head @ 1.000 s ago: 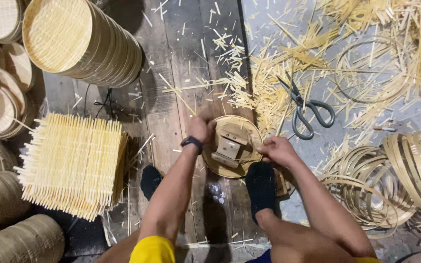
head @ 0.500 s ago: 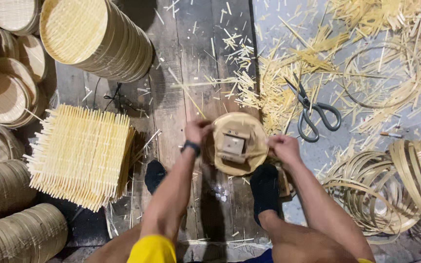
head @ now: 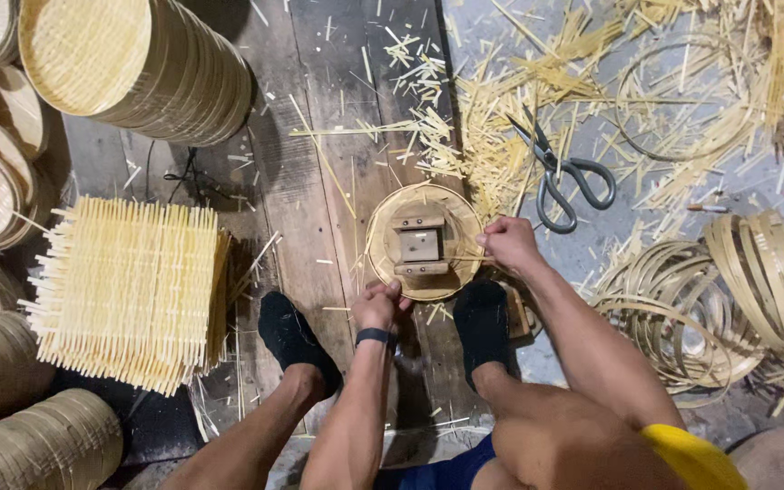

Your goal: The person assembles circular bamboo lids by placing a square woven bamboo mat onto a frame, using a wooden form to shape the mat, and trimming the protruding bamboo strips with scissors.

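**Both hands on a round bamboo disc, hemmed in by feet and scraps**

The disc [head: 426,243] lies flat on the plank floor [head: 319,163], with a small wooden block [head: 420,245] on its middle. The left hand [head: 379,307] is curled tight at the disc's near rim, fingers pinched on the edge or a strip there; which, I cannot tell. The right hand [head: 508,243] is closed at the far-right rim, gripping a thin strip [head: 465,259] that runs across the disc.

Two black-socked feet flank the near side: the left foot [head: 294,338] beside the left hand, the right foot [head: 481,325] touching the disc's edge. Open floor lies mainly above the disc, strewn with slivers.

Scissors [head: 560,174] lie just right of the disc amid bamboo scraps [head: 501,136]. Loose hoops [head: 728,290] pile up at the right. A stack of woven mats [head: 129,290] stands at the left, well apart, with round trays [head: 129,63] stacked beyond it.
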